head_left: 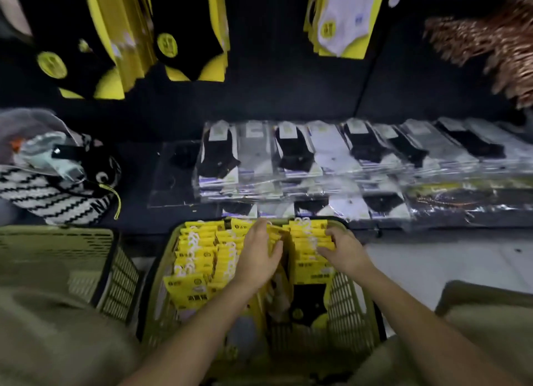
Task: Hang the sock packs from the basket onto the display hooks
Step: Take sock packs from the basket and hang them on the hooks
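Olive lattice plastic basket (346,299) nearest. Sock packs (196,253) upright inside: yellow card headers, white plastic loops. Left hand (259,255) pinches bunch of them; right hand (344,250) fingers curled over neighbouring stack. Beyond, glossy cellophane-wrapped socks (291,154) lie flat; hanging packs (187,39) above.

Dim, dark upper background, motion blur throughout, wide-angle bending at edges, glare on the plastic-wrapped packs (346,160)
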A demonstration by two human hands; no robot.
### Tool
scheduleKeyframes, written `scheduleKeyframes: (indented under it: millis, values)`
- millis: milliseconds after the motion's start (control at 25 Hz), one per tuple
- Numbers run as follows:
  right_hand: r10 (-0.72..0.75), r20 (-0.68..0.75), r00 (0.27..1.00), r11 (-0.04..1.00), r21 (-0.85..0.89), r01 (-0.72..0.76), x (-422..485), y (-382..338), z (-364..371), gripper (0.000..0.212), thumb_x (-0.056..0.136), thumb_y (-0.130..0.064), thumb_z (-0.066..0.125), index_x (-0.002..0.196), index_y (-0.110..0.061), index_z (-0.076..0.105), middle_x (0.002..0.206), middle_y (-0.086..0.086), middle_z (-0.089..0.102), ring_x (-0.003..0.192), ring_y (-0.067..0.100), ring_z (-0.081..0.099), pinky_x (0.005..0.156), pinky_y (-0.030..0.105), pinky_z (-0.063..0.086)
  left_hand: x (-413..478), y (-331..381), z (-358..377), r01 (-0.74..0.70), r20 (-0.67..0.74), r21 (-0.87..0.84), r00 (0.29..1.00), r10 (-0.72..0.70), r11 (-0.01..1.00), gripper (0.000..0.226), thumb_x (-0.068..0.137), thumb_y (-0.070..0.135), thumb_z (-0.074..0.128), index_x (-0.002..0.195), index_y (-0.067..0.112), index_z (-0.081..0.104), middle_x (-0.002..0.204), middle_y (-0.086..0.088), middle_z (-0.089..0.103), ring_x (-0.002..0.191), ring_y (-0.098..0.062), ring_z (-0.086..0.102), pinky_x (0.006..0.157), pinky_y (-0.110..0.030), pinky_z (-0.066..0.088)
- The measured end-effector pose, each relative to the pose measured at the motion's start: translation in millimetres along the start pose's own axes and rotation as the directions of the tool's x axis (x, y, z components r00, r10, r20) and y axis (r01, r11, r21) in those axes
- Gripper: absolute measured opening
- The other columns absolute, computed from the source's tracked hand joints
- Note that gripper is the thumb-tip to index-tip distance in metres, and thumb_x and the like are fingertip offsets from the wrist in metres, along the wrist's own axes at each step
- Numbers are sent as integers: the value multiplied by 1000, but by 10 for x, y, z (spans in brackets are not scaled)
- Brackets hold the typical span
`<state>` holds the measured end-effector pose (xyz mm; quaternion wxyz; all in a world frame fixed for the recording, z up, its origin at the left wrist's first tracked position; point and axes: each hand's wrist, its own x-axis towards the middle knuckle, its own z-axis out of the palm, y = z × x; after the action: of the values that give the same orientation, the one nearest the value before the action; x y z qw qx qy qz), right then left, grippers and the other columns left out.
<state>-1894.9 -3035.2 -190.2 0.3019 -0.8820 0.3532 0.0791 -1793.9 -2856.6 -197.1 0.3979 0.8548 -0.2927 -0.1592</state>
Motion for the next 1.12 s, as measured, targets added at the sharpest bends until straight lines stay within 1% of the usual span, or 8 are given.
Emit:
scheduleKeyframes:
  millis: [80,160,240,440,600,760,960,1120]
  values:
    - [-5,59,998,993,-119,12,-37,154,66,66,85,-37,64,141,-17,33,142,15,36,118,30,52,91,34,43,-71,-40,105,-48,40,68,998,46,997,53,93,27,51,141,12,34,150,-4,29,127,-13,42,102,-13,26]
    - [-49,154,987,984,-159,74,-50,238,121,76,86,-33,64,147,-19,20,149,16,25,129,32,42,98,36,41,-96,-65,156,-45,74,53,996,41,998,49,94,29,50,139,16,36,153,2,20,93,-7,59,85,-13,35]
    - [-81,190,978,975,-188,117,-55,276,172,80,86,-30,64,148,-18,15,152,14,21,131,32,40,100,40,41,-116,-76,203,-36,82,41,996,33,998,45,94,27,50,137,19,38,154,9,13,92,-18,63,76,-17,38]
    - [-105,86,991,955,-268,125,-37,307,224,68,82,-37,68,134,-17,29,139,9,37,114,30,53,79,38,47,-153,-46,247,-76,30,73,997,74,994,39,93,21,51,131,17,44,145,1,24,63,-1,51,67,-10,33]
    - [-117,55,992,934,-332,129,-29,318,261,68,82,-37,67,135,-22,26,130,9,43,108,31,56,75,39,49,-164,-2,298,-86,61,105,995,80,991,37,92,21,52,128,15,45,127,1,36,96,-14,53,78,-16,40]
    - [-141,71,987,919,-362,157,-32,330,264,64,78,-43,70,128,-23,34,124,7,46,107,29,55,75,37,48,-146,-31,341,34,167,59,985,-44,998,47,91,22,55,135,15,38,132,-3,36,112,-17,49,97,-28,41]
    - [-56,124,991,976,-203,81,-37,282,130,57,74,-39,76,118,-27,42,117,-1,60,92,21,59,74,34,50,-153,-62,379,208,346,36,915,-208,977,68,85,23,65,142,17,28,140,-6,35,117,-25,52,101,-43,45]
    - [-149,143,978,988,54,143,-15,97,-269,49,65,-29,83,102,-27,50,101,-2,58,88,19,57,75,32,47,-110,-20,324,317,399,-146,886,-238,937,83,79,21,73,144,15,21,139,-6,43,124,-23,48,103,-42,43]
